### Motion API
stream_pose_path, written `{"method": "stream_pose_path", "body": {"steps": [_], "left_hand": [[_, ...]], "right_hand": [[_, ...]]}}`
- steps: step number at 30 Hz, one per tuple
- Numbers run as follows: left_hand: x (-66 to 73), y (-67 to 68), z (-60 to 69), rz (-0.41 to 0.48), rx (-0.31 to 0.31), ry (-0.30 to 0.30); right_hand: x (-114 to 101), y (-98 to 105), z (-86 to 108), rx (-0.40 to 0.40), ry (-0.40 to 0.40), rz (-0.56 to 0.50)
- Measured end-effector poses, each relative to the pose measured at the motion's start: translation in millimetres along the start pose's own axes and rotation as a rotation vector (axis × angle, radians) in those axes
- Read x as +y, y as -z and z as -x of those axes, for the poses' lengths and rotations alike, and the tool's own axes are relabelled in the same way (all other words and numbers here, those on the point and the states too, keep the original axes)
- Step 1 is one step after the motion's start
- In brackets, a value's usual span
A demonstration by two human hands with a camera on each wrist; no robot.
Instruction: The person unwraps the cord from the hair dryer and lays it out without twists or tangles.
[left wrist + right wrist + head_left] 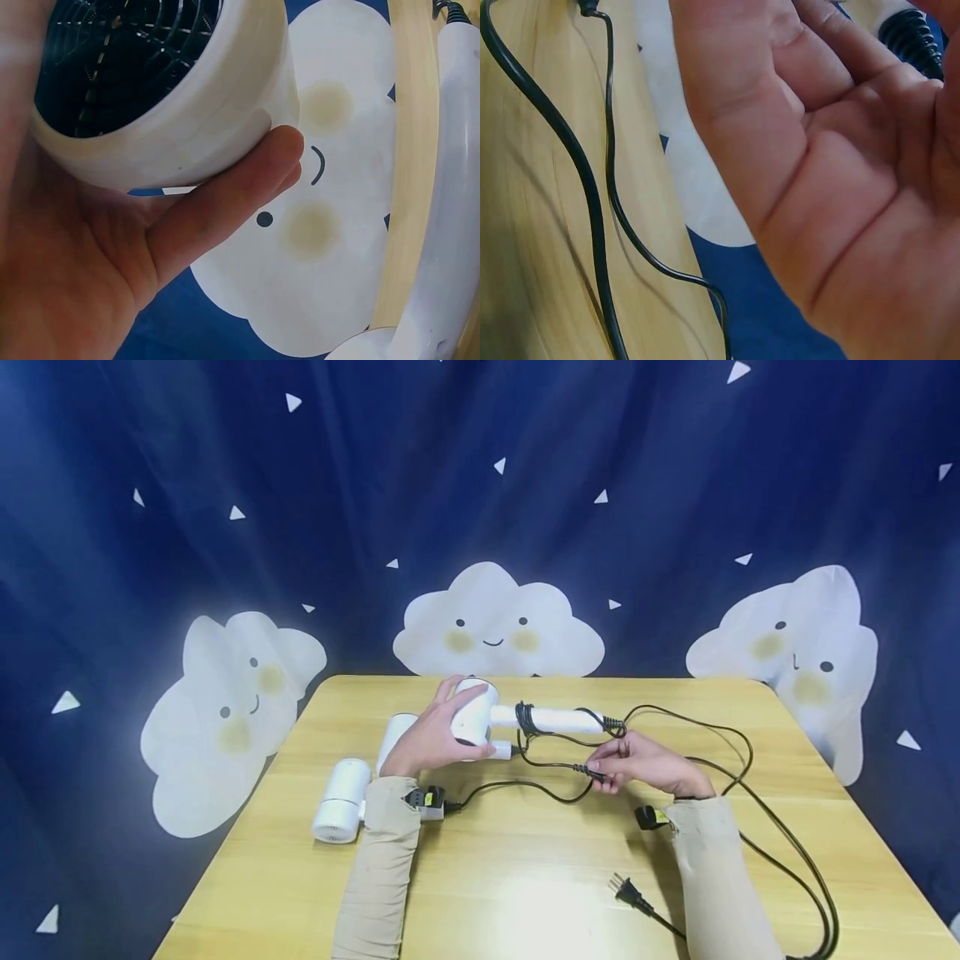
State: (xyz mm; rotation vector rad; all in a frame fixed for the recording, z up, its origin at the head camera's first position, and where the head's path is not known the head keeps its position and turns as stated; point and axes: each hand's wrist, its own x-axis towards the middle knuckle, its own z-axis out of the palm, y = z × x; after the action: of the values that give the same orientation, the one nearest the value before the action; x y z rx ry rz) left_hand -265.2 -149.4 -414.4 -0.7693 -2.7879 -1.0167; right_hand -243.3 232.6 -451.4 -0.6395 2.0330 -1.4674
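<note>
My left hand [431, 739] grips the round white head of a hair dryer [472, 718], thumb and fingers around it. In the left wrist view its dark grille [127, 60] shows. The dryer's handle [566, 721] points right, with black cord wound around it. My right hand [637, 762] pinches a black power cord [551, 765] at a thicker, ribbed end just below the handle; the fingertips partly hide that end. A second white hair dryer [395, 735] lies behind my left hand, partly covered. Near my left forearm lies a third hair dryer [341, 802].
A black two-pin plug [626, 891] lies at the front of the wooden table [525, 860]. Long black cords [795, 835] loop across the table's right side. Behind the far edge hangs a blue curtain [480, 510] with smiling clouds.
</note>
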Motion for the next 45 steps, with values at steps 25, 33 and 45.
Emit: {"method": "stream_pose_path", "body": {"steps": [25,33,45], "left_hand": [[5.0,-5.1,1.0,-0.004,-0.025,-0.022],[4.8,-4.7,1.0,-0.003,-0.034,-0.026],[4.4,-5.3,1.0,-0.006,-0.049,-0.022]], "right_hand": [[10,7,5.6,0.347,-0.075,-0.216],[2,5,3.2,0.496,-0.052,-0.273],[-15,2,10.2,0.675,0.110,-0.443]]}}
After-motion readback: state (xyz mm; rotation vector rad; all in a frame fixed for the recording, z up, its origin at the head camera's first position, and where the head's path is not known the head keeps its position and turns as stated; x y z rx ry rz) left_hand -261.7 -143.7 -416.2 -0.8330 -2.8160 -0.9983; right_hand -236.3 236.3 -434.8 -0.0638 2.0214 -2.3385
